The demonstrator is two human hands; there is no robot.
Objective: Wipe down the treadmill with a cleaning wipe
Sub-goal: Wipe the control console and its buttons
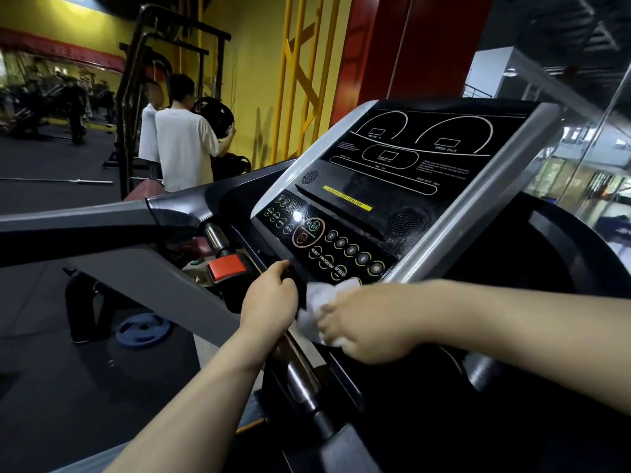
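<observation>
Gym floor with yellow walls behind, treadmill console point(403, 186) up front. Right hand point(368, 322) clutches a white wipe point(321, 298) against the console's bottom edge, just under the buttons. Left hand point(269, 298) curls around the front handlebar point(297, 367) right beside it.

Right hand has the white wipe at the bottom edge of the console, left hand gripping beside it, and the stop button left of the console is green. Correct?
Not quite. The head view shows the stop button is red, not green. The rest holds: the right hand holds the white wipe at the console's bottom edge, the left hand gripping beside it.
</observation>
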